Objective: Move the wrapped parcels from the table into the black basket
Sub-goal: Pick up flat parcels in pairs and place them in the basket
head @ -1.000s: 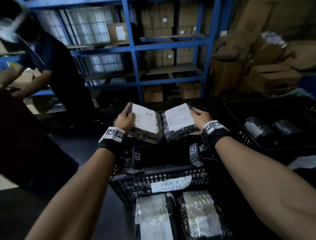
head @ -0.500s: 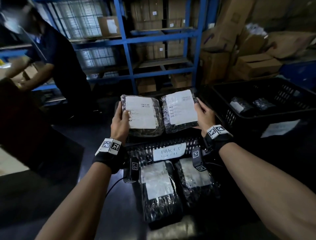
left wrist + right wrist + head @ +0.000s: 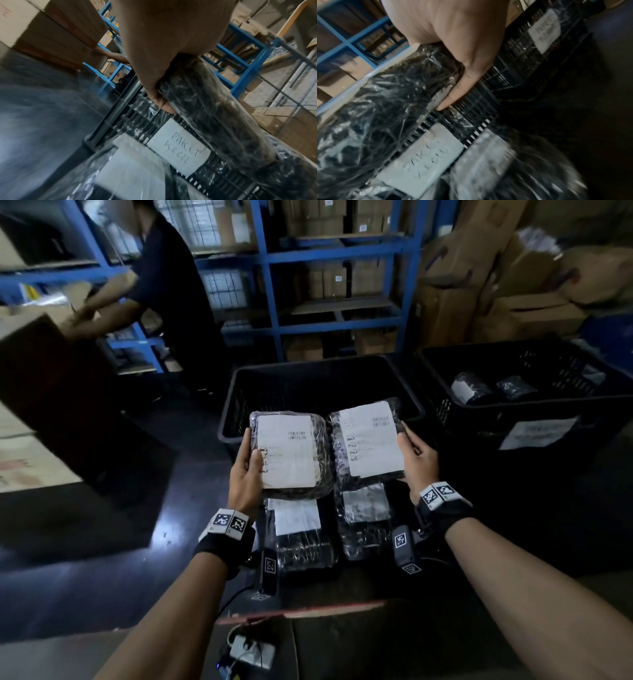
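Warehouse setting, pretty dim, with blue metal shelving (image 3: 270,285) full of cardboard boxes (image 3: 455,313) at the back and another person (image 3: 161,289) busy at a carton off to the left. Up front, the left hand (image 3: 245,474) is wrapped around the edge of one wrapped parcel (image 3: 291,455), thumb on the white shipping label, and the right hand (image 3: 416,460) is gripping a second parcel (image 3: 368,441) the same way. Both are held up side by side, labels facing up, right over the near rim of the black basket (image 3: 236,392). Two more parcels (image 3: 301,534) are lying on the dark table (image 3: 102,577) just below the held pair, touching the basket's front wall, which carries a handwritten paper tag (image 3: 179,150). Another black crate (image 3: 513,419) sits to the right with a couple of wrapped bundles already inside. My take: this is the drop-off bit of the step. Best way is probably to push both parcels forward past the rim so they clear it fully, lower them flat, then let go, instead of tossing. That stretch wrap looks slick, so keep the thumbs pressed down until the parcels are well inside. Basket interior is too dark to say what's in there.
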